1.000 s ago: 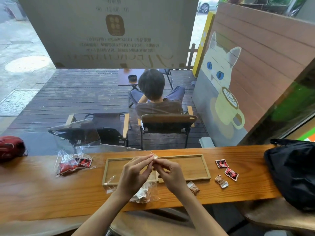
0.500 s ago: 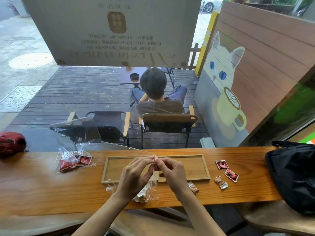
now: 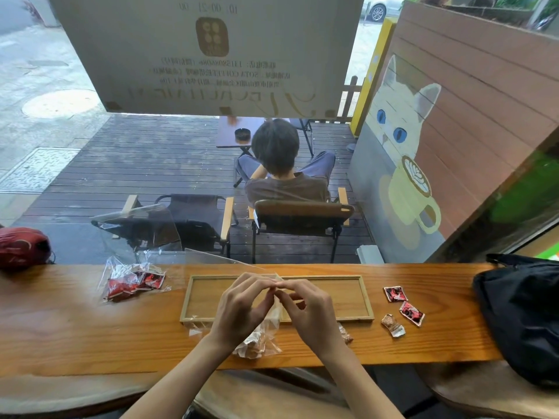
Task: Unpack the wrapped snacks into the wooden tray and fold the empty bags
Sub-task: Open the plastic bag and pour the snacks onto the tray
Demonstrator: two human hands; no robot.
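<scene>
My left hand (image 3: 240, 309) and my right hand (image 3: 311, 313) meet above the wooden tray (image 3: 344, 297), both pinching the top of a clear plastic bag (image 3: 257, 340) of brown-and-white wrapped snacks that hangs down to the counter. The tray holds nothing that I can see. A second clear bag (image 3: 133, 282) with red wrapped snacks lies left of the tray. Two red snacks (image 3: 395, 294) (image 3: 412, 313) and one brown snack (image 3: 392, 325) lie loose to the right. Another brown snack (image 3: 345, 333) peeks out beside my right wrist.
A black bag (image 3: 523, 316) sits on the counter's right end, a red bundle (image 3: 22, 247) at the far left. The wooden counter (image 3: 75, 328) runs along a window. Outside, a person sits in a chair with their back to me.
My hands stay together at the bag's top, fingers shifting slightly. The view has tilted a little; nothing on the counter has moved.
</scene>
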